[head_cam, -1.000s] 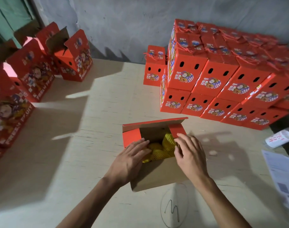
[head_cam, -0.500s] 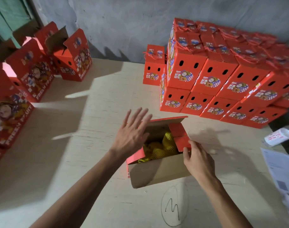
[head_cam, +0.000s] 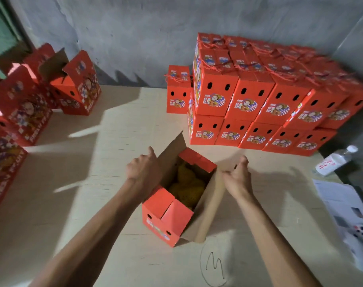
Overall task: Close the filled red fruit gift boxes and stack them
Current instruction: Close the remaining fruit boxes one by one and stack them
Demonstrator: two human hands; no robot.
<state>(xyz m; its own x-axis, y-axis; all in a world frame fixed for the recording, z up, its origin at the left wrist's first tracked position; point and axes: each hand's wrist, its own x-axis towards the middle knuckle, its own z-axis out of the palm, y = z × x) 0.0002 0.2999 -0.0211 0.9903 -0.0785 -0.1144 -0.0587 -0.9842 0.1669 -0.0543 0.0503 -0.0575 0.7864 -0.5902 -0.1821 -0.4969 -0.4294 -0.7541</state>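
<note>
Head view looks down on a pale plywood counter (head_cam: 118, 141) where an open red cardboard fruit gift box (head_cam: 166, 222) stands near the middle, turned at an angle so one short end faces near. Inside it lie yellow net-wrapped fruits (head_cam: 186, 183). The left hand (head_cam: 143, 168) grips the tall brown left flap (head_cam: 172, 150) of the box, thumb raised at the flap's outer face and fingers curled over its edge out of sight. The right hand (head_cam: 236, 177) holds the brown right flap (head_cam: 213, 204), which hangs outward and down to the counter; its fingers are bent round the flap's upper edge, thumb up. Both forearms reach in from the near edge. Two small red end flaps are folded inward over the fruit, one far and one near.

Half a second ago the left hand was spread flat above the box with fingers apart, and the right only touched the right corner; now both hands clasp the long flaps. The box has also been turned and stands taller in view.

A stacked block of closed red gift boxes (head_cam: 259, 100) sits far right against the grey wall, two layers high. Unclosed red boxes (head_cam: 77, 90) stand far left. A clear plastic bottle (head_cam: 333, 162) lies at right, near printed papers (head_cam: 346, 212). A pencilled oval mark (head_cam: 213, 266) is drawn on the counter just near the box.
</note>
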